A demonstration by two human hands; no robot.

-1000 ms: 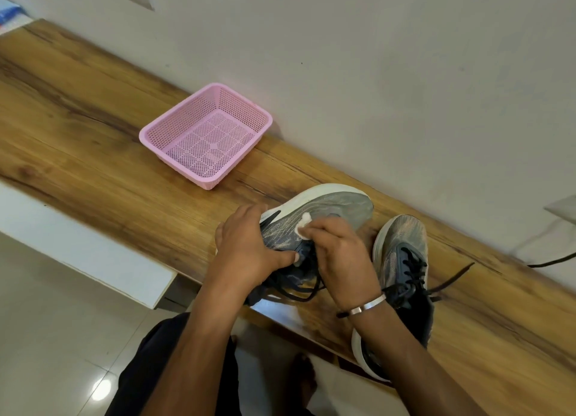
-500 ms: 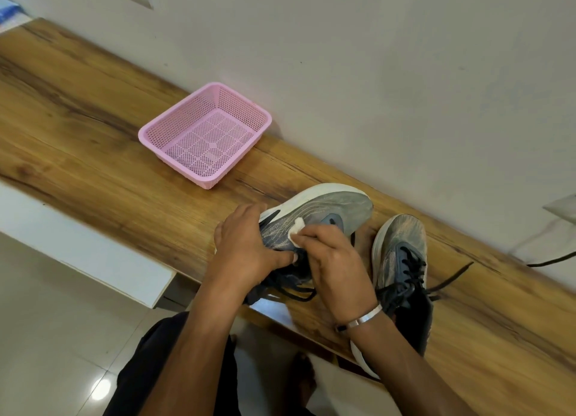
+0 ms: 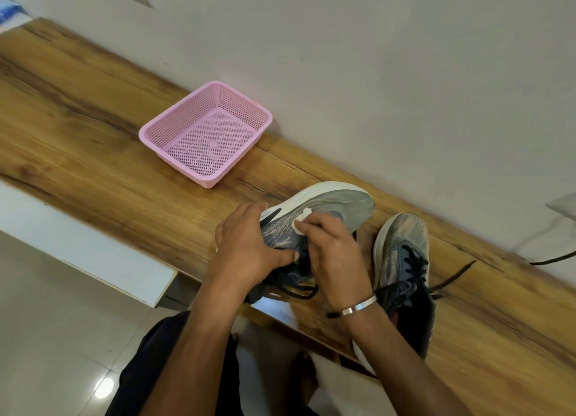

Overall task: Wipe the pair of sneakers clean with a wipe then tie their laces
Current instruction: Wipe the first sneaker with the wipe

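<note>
Centre of the frame: one grey sneaker (image 3: 330, 209) is being held tipped on its side over the wooden shelf (image 3: 93, 153), white sole turned toward the upper left, toe pointing to the right. It is being gripped at the heel end by the left hand (image 3: 249, 250), fingers curled over the sole edge and thumb pressed across the upper. Just to the right, the right hand (image 3: 333, 253) is being kept closed around a small white wipe (image 3: 300, 220), which is being pressed against the sneaker's side panel; only a crumpled bit is peeking out past the fingertips. Loose black laces (image 3: 293, 289) are hanging below both hands. The second sneaker (image 3: 402, 253) is being left flat on the shelf at the right, just beside the right wrist, laces untied. A pink basket (image 3: 156, 135) is sitting well apart at the upper left, against the wall (image 3: 374, 57).
</note>
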